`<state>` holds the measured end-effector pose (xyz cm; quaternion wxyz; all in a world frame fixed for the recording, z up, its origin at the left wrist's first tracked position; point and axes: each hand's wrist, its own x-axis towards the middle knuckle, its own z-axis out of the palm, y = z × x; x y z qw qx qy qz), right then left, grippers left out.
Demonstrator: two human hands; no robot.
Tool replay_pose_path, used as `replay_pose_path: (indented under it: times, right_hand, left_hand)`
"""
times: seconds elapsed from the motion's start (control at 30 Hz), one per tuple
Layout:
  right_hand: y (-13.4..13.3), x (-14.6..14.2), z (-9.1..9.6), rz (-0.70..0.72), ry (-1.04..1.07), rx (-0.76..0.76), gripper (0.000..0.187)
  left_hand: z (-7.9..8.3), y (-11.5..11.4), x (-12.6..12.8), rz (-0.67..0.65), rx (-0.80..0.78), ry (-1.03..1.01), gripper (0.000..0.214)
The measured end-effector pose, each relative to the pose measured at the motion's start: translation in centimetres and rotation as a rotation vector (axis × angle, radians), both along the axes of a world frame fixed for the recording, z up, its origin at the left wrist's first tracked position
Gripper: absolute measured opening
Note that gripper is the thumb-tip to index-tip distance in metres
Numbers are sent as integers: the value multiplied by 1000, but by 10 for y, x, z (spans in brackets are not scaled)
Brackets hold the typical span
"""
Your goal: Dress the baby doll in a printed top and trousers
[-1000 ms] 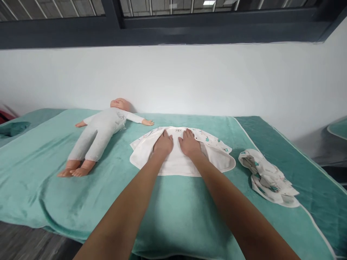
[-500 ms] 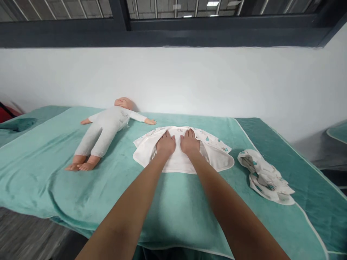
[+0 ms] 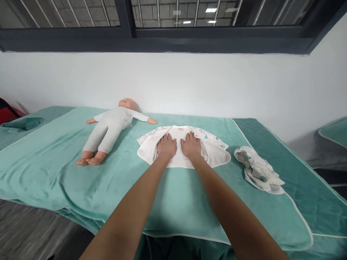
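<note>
A white baby top point(image 3: 179, 155) with a small printed pattern lies spread open in front of me, its inner side up. My left hand point(image 3: 166, 146) rests flat on its left part, fingers stretched out. On the right part, my right hand point(image 3: 191, 145) also presses flat with the fingers extended. Both hands sit inside the opened front flaps, palms down, a narrow strip of cloth between them. To the left, a baby doll point(image 3: 112, 124) in a white body lies on its back, apart from my hands.
A crumpled white patterned baby garment point(image 3: 258, 169) lies to the right. Everything rests on a green cloth point(image 3: 179, 202) over the bed. Behind stands a white wall point(image 3: 168, 83) below a dark window frame point(image 3: 173, 42). A red item point(image 3: 7, 115) shows at the far left.
The view has shifted slightly. My fingers, a little bent before, now lie straighter and flatter on the baby top. The doll and crumpled garment have stayed in place.
</note>
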<state>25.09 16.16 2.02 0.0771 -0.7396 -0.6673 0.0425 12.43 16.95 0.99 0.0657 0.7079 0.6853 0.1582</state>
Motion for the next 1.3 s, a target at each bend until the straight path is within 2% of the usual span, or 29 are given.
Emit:
replay_pose_path:
  times: [0.43,0.73,0.97,1.1,1.2,1.3]
  right_hand:
    - [-38,1,-2,69,-42,1,69]
    - [-66,-1,-2,103,-60,37,66]
    - [-105,4,-7,315,-81,83,69]
    - [-126,10,-5,412,-67,56,74]
    - [-129,11,0,454,-16,-7,77]
    - [-115,5,6,431,55,-63,78]
  left_hand:
    - [3,-32,-11,-82,21,65,63]
    - [-2,-70,-29,-205,99,95,58]
    - [-2,-105,-60,-342,135,136,56]
    - [-9,-125,-83,-388,171,71,56]
    - [-16,-124,-103,-333,205,-80,64]
    - [-20,-104,-125,-89,271,-228,66]
